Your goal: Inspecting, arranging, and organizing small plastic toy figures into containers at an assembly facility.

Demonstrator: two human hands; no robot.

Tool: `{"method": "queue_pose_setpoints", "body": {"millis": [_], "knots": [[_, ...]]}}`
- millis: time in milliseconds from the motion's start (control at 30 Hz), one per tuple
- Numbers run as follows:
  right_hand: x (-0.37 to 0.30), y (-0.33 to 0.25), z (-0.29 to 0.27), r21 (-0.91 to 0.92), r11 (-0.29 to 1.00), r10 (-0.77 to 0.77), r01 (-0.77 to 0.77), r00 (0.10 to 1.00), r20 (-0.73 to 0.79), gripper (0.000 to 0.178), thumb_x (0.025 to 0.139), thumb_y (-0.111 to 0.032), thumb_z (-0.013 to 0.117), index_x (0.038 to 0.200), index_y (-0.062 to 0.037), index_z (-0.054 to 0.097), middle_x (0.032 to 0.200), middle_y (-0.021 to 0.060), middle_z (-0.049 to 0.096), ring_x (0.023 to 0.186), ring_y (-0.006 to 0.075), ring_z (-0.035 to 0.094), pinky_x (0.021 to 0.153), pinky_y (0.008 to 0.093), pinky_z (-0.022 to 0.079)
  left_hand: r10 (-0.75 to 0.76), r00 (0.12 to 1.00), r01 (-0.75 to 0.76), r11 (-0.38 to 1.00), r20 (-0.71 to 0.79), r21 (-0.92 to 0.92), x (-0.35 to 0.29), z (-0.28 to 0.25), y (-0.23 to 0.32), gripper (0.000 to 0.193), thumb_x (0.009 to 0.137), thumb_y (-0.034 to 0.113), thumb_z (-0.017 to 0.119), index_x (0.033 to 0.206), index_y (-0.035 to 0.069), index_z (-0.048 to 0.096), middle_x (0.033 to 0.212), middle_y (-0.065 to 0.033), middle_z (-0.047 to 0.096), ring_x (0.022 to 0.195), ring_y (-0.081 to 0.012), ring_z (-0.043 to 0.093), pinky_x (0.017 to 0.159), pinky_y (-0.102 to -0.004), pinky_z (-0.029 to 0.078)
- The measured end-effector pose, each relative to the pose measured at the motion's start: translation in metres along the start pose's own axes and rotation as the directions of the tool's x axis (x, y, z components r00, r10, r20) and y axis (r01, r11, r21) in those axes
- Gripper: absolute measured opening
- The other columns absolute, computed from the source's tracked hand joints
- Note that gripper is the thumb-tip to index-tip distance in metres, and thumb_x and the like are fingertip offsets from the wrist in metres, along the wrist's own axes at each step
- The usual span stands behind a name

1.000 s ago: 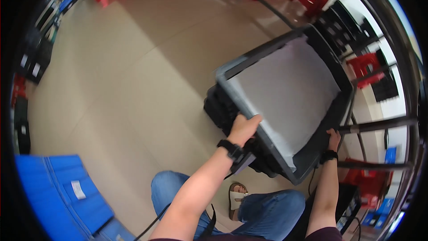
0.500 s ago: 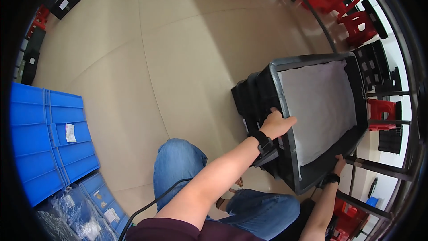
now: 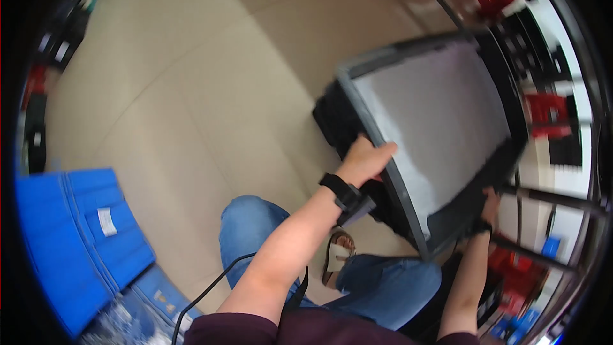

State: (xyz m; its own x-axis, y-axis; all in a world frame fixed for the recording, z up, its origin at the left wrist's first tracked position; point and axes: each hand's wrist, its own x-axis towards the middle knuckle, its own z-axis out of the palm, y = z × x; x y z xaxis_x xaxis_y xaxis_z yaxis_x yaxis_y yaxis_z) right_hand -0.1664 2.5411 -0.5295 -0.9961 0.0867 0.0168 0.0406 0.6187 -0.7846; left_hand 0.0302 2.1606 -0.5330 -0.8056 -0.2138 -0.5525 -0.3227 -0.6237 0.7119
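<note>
A black plastic crate (image 3: 399, 186) is tilted in front of me on the right, with a pale sheet (image 3: 440, 128) lying across its inside. My left hand (image 3: 368, 158) is closed over the crate's left rim, thumb on top and fingers hidden behind the wall. At the near right edge, my right hand (image 3: 490, 206) grips the crate; its fingers are partly hidden and blurred. More black crates (image 3: 336, 117) show below and left of the held one. Whether they touch it, I cannot tell.
Blue plastic crates (image 3: 89, 243) stand at the left, with clear plastic bags (image 3: 128, 326) beside them. Dark metal bars (image 3: 555, 198) run along the right. Red plastic stools (image 3: 546, 115) and stacked black bins (image 3: 520, 45) lie beyond them. My knees are below the crate.
The held crate has shifted left and farther up in the picture, with both hands still on it. The whole view has turned, and a sandalled foot shows more fully.
</note>
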Motion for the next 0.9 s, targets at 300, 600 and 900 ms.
{"method": "queue_pose_setpoints", "body": {"millis": [300, 600, 900], "knots": [[-0.026, -0.066, 0.028, 0.213, 0.975, 0.079, -0.058, 0.993, -0.091, 0.015, 0.065, -0.009, 0.054, 0.074, 0.0023, 0.053, 0.067, 0.0028, 0.052, 0.062, 0.0134, 0.049, 0.059, 0.0270, 0.040, -0.064, 0.994, 0.077, 0.984, -0.087, 0.158, -0.014, 0.013, 0.026, 0.036, 0.073, 0.027, 0.057, 0.088, -0.005, 0.053, 0.079, -0.0097, 0.057, 0.067, -0.0193, 0.059, 0.055, -0.0327, 0.052], [-0.038, -0.053, 0.024, 0.288, 0.953, 0.111, -0.098, 0.993, -0.028, 0.030, 0.065, -0.002, 0.049, 0.095, 0.0047, 0.050, 0.084, 0.0089, 0.056, 0.076, 0.0186, 0.051, 0.071, 0.0301, 0.043, -0.127, 0.982, 0.147, 0.978, -0.136, 0.150, -0.020, 0.001, 0.017, 0.050, 0.073, 0.027, 0.060, 0.110, -0.002, 0.042, 0.098, -0.0131, 0.054, 0.083, -0.0242, 0.057, 0.057, -0.0379, 0.051], [-0.142, -0.096, -0.001, -0.124, 0.991, -0.033, 0.055, 0.984, 0.175, 0.071, 0.076, -0.025, 0.052, 0.129, 0.0081, 0.018, 0.127, 0.0322, 0.030, 0.119, 0.0378, 0.034, 0.099, 0.0367, 0.026, -0.115, 0.981, 0.192, 0.571, -0.154, 0.798, -0.143, -0.053, -0.021, 0.102, 0.068, 0.057, 0.060, 0.134, -0.002, 0.010, 0.136, -0.0240, 0.020, 0.125, -0.0332, 0.026, 0.098, -0.0494, 0.026]]}}
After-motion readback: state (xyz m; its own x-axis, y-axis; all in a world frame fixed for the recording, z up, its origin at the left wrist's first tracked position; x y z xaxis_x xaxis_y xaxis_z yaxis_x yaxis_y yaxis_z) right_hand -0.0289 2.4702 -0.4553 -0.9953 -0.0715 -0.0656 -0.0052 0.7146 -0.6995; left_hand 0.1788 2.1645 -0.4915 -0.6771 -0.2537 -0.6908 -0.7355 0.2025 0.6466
